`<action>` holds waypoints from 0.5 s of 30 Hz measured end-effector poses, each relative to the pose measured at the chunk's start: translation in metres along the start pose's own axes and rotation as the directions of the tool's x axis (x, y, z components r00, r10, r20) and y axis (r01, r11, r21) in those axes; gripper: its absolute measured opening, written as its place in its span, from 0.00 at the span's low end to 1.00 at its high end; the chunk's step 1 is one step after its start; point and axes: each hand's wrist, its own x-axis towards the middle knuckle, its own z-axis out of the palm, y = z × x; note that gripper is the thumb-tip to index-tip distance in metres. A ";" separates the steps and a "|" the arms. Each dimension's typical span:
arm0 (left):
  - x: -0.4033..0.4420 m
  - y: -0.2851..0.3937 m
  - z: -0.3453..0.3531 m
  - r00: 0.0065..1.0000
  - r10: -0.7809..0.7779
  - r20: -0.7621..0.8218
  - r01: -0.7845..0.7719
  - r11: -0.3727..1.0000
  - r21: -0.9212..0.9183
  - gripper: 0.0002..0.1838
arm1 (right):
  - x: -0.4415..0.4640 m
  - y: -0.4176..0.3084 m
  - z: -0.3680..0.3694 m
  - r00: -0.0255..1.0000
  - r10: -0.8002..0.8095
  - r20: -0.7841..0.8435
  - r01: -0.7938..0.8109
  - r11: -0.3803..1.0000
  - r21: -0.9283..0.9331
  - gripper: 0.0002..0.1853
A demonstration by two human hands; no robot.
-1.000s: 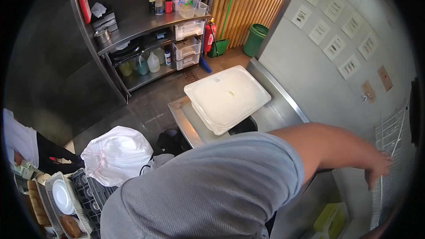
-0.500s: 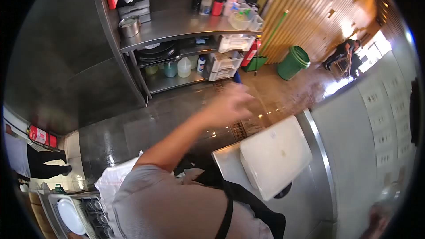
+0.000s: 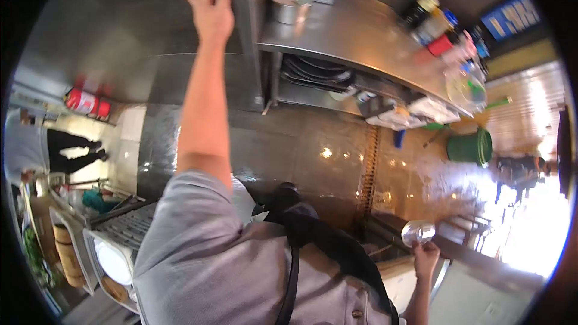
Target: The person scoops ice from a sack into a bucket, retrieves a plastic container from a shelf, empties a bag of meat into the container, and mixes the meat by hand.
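Note:
My left arm is stretched out toward the top of the view. My left hand (image 3: 212,13) is empty with its fingers spread, in front of a dark wall panel (image 3: 120,18) and left of the steel shelf unit (image 3: 355,27). Low on the right, my right hand (image 3: 425,256) grips a clear, round-mouthed glass (image 3: 417,233), held above the pale counter. Its fingers close on the near side of the glass. A metal pot (image 3: 291,1) stands on the shelf unit, to the right of my left hand.
Bottles (image 3: 433,21) stand on the shelf; dark trays (image 3: 316,72) lie beneath. A green bin (image 3: 469,147) is at the right. A person (image 3: 36,147) stands at the far left near a fire extinguisher (image 3: 87,103). A white plate (image 3: 113,262) sits in a basket at the lower left.
My left arm has swung from the wire rack at the right across to the upper left. My right hand has come into clearer view with the glass. The whole view has turned left.

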 end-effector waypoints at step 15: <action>0.013 -0.041 -0.125 0.825 -0.104 0.556 0.196 0.975 -0.109 0.31 | 0.174 -0.157 0.271 0.451 -0.525 0.722 0.692 0.716 0.088 0.15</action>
